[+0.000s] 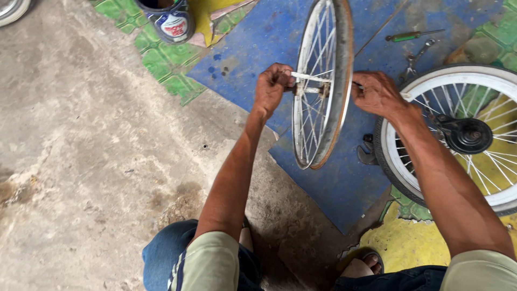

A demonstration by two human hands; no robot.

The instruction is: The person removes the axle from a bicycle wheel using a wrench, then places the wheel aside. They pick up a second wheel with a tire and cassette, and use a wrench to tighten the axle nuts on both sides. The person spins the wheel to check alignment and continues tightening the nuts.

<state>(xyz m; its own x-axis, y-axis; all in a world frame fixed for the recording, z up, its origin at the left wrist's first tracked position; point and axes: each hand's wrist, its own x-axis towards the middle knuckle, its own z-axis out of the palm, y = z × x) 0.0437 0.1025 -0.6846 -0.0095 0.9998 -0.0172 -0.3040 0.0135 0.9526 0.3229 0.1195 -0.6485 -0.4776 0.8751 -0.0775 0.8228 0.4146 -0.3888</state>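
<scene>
A: Where's the wheel rim (323, 81)?
B: Upright on the blue mat (334, 188), left hand (272, 86) and right hand (377, 94) clamped on its axle ends.
A: Open floor?
B: Bare concrete (97, 151) left; tyred wheel (458, 134) just right. 1 blue can (172, 21), white oval label, above.

Two bare hands are in view: the left hand (272, 86) and the right hand (377, 94).

Wheels number three. One bare spoked metal rim without a tyre (322, 86) stands on edge between the fingers of both hands. One white-rimmed spoked wheel with a black tyre (458, 134) lies just beyond the right fingers. One part of a pale rim (11, 9) shows far from the left fingers.

One green-handled screwdriver (412, 36) and one grey metal spanner (417, 56) lie above the right fingers.

One round dark-blue tin can (167, 19) stands well beyond the left fingers.

One sandalled foot (366, 261) shows, well below the right fingers.
</scene>
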